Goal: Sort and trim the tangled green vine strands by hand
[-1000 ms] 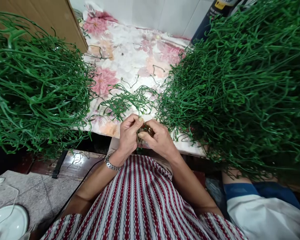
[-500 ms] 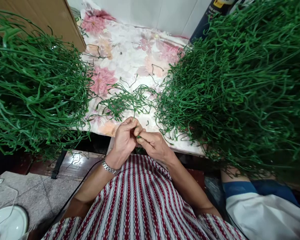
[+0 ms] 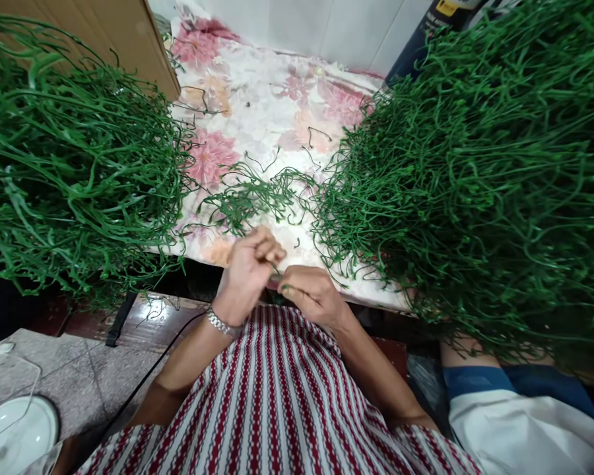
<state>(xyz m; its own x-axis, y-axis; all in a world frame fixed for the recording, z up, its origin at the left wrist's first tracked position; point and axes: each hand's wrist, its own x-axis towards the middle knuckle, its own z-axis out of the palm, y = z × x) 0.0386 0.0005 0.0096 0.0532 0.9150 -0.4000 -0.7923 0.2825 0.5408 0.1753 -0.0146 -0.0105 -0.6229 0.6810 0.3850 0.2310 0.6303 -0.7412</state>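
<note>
My left hand (image 3: 248, 270), with a metal watch (image 3: 220, 322) at the wrist, is closed in a pinch on a thin green stem (image 3: 276, 268). Close beside it my right hand (image 3: 311, 292) is also closed, a bit of green showing at its fingertips; both hands are slightly blurred. They are over the front edge of a flowered cloth (image 3: 267, 132). Just beyond them lies a small loose bunch of green stems (image 3: 250, 196). A large heap of stems (image 3: 74, 178) stands on the left, and a bigger heap (image 3: 470, 178) fills the right.
A cardboard box (image 3: 143, 46) is behind the left heap, and a dark container (image 3: 420, 43) leans behind the right one. Another person's knees and pale cloth (image 3: 515, 415) are at the lower right. A white round lid (image 3: 17, 429) is at the lower left.
My hands have drawn slightly apart, the right one a little lower. The stem that stood up from my left fingertips no longer shows there. The whole view has shifted slightly.
</note>
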